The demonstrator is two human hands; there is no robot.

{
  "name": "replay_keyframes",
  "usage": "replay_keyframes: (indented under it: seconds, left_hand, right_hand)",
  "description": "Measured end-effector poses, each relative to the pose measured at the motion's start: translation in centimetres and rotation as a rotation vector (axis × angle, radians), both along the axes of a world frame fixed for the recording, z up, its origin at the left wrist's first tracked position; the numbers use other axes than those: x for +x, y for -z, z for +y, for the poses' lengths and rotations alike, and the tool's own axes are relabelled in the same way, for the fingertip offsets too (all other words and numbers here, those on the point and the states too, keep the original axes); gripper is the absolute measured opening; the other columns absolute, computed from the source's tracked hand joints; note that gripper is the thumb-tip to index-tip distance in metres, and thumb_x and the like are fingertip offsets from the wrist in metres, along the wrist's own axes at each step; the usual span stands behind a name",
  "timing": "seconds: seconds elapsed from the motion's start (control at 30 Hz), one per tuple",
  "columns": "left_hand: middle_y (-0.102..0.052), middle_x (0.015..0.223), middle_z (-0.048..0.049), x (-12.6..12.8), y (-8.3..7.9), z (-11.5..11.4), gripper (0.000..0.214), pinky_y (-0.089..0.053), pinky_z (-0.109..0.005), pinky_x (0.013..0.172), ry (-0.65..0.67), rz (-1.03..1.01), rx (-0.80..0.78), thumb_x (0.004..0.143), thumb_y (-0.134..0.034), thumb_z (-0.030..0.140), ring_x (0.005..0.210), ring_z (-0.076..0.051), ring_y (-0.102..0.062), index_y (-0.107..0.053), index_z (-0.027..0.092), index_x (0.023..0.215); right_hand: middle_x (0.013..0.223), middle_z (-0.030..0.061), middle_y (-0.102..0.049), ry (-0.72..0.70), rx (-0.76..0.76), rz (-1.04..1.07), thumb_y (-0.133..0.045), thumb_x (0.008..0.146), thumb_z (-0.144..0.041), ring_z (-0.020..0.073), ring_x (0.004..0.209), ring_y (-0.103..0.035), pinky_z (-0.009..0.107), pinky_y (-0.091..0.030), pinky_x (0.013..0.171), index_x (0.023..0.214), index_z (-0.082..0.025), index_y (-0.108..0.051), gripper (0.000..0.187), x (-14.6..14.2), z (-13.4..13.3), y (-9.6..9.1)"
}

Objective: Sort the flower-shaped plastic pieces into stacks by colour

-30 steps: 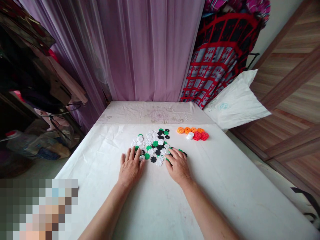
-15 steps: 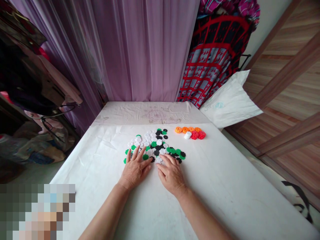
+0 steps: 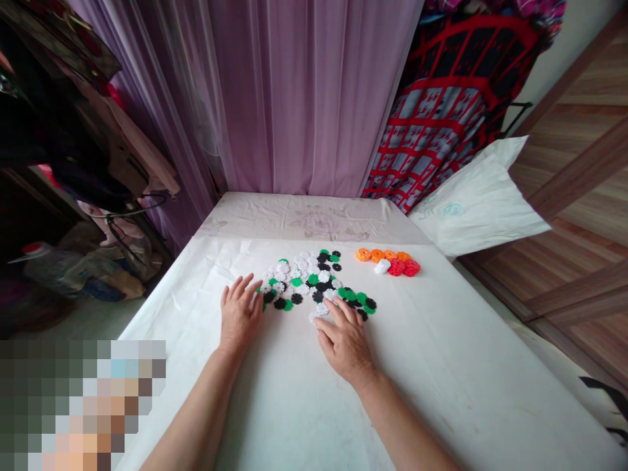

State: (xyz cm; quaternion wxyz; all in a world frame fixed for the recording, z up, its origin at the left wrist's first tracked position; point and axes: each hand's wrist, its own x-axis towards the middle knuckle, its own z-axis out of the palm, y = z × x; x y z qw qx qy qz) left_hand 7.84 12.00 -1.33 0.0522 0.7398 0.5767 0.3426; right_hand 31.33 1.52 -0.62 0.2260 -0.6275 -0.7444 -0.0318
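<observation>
A scatter of small flower-shaped plastic discs (image 3: 314,281) in white, green and black lies on the white-covered table (image 3: 441,366). My left hand (image 3: 239,314) rests flat at the scatter's left edge, fingers spread, fingertips touching the nearest white and green pieces. My right hand (image 3: 343,337) lies flat at the near right side, fingers extended onto white discs. A separate small group of orange and red discs (image 3: 390,261), with one white disc among them, sits to the far right of the pile.
A purple curtain (image 3: 304,98) hangs behind the table. A white pillow (image 3: 475,203) leans at the right, below a red and black patterned cloth (image 3: 441,111). Cluttered shelves and bags (image 3: 78,261) stand to the left. Wooden panelling lines the right side.
My left hand slid left to the pile's left edge. My right hand stayed at the near right. The discs have spread out, with more green and black pieces lying to the right.
</observation>
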Motion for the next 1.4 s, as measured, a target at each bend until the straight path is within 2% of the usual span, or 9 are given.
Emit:
replay_keyframes:
  seconds: [0.1, 0.2, 0.33, 0.5, 0.73, 0.83, 0.97, 1.13, 1.4]
  left_hand:
    - [-0.068, 0.128, -0.009, -1.4, 0.5, 1.3, 0.036, -0.046, -0.045, 0.108, -0.089, -0.237, -0.03, 0.092, -0.044, 0.037, 0.122, -0.024, -0.06, -0.069, 0.022, 0.113]
    - [-0.07, 0.125, -0.007, -1.7, 0.8, 2.0, 0.037, -0.05, -0.041, 0.102, -0.121, -0.309, -0.087, 0.09, -0.044, 0.036, 0.117, -0.023, -0.063, -0.068, 0.022, 0.115]
    - [-0.07, 0.125, -0.0081, -1.0, 0.7, 2.1, 0.036, -0.048, -0.046, 0.103, -0.039, -0.121, -0.124, 0.086, -0.046, 0.026, 0.115, -0.026, -0.064, -0.07, 0.022, 0.112]
    - [-0.066, 0.131, -0.0063, -0.5, 0.2, 1.7, 0.033, -0.04, -0.05, 0.108, 0.0, 0.079, -0.14, 0.089, -0.046, 0.026, 0.127, -0.028, -0.055, -0.07, 0.025, 0.112]
    - [-0.066, 0.132, -0.0054, -0.4, -0.3, 1.4, 0.032, -0.037, -0.052, 0.109, 0.003, 0.104, -0.175, 0.09, -0.047, 0.028, 0.129, -0.03, -0.052, -0.07, 0.026, 0.113]
    - [-0.065, 0.133, -0.0054, -0.3, -0.5, 1.3, 0.033, -0.035, -0.053, 0.111, 0.003, 0.111, -0.193, 0.091, -0.046, 0.028, 0.131, -0.03, -0.051, -0.07, 0.026, 0.114]
    - [-0.064, 0.134, -0.0044, -0.2, -0.8, 1.2, 0.032, -0.032, -0.052, 0.113, 0.003, 0.129, -0.212, 0.091, -0.047, 0.028, 0.132, -0.028, -0.05, -0.069, 0.028, 0.114]
    - [-0.063, 0.137, -0.0039, 0.0, -1.3, 1.0, 0.032, -0.03, -0.054, 0.113, -0.002, 0.132, -0.243, 0.092, -0.047, 0.028, 0.134, -0.029, -0.048, -0.069, 0.028, 0.115]
    - [-0.063, 0.136, -0.004, 0.1, -1.5, 0.9, 0.032, -0.03, -0.053, 0.114, -0.006, 0.136, -0.253, 0.092, -0.047, 0.028, 0.134, -0.028, -0.048, -0.07, 0.028, 0.115]
  right_hand:
    - [0.143, 0.0068, -0.055, -0.022, -0.03, -0.011, -0.054, 0.092, -0.026, 0.0295, 0.139, -0.037, 0.047, -0.032, 0.109, 0.113, -0.03, -0.073, 0.029, -0.4, 0.1, 0.0]
    - [0.146, 0.0064, -0.052, -0.045, -0.063, -0.017, -0.055, 0.092, -0.028, 0.0302, 0.14, -0.035, 0.048, -0.032, 0.109, 0.118, -0.032, -0.071, 0.031, -1.0, 0.3, 0.0]
    - [0.144, 0.0058, -0.054, -0.047, -0.01, 0.001, -0.055, 0.092, -0.03, 0.0288, 0.138, -0.037, 0.045, -0.033, 0.107, 0.116, -0.031, -0.071, 0.029, -0.8, 0.9, 0.2]
    - [0.127, 0.0073, -0.065, 0.173, 0.085, 0.055, -0.054, 0.092, -0.026, 0.0269, 0.122, -0.048, 0.043, -0.036, 0.104, 0.104, -0.027, -0.075, 0.024, 1.1, 1.7, 0.7]
    - [0.133, 0.0074, -0.061, 0.159, 0.027, 0.003, -0.058, 0.09, -0.027, 0.0284, 0.125, -0.046, 0.043, -0.037, 0.101, 0.105, -0.028, -0.075, 0.023, 1.1, 1.6, 0.3]
    - [0.128, 0.0052, -0.064, 0.128, 0.095, 0.03, -0.059, 0.089, -0.025, 0.0263, 0.121, -0.048, 0.041, -0.037, 0.101, 0.094, -0.028, -0.076, 0.018, 1.0, 1.2, 0.3]
    - [0.114, 0.0051, -0.068, 0.143, 0.158, 0.045, -0.065, 0.085, -0.027, 0.0248, 0.108, -0.053, 0.038, -0.04, 0.095, 0.1, -0.027, -0.075, 0.018, 1.0, 0.7, 0.5]
    - [0.094, 0.0037, -0.069, 0.164, 0.083, 0.014, -0.071, 0.082, -0.032, 0.0226, 0.09, -0.055, 0.035, -0.041, 0.081, 0.094, -0.029, -0.075, 0.013, 0.9, 0.9, 0.3]
    - [0.087, 0.0032, -0.07, 0.181, 0.032, -0.001, -0.072, 0.079, -0.031, 0.0219, 0.084, -0.057, 0.034, -0.04, 0.078, 0.086, -0.025, -0.072, 0.009, 0.7, 1.9, 0.8]
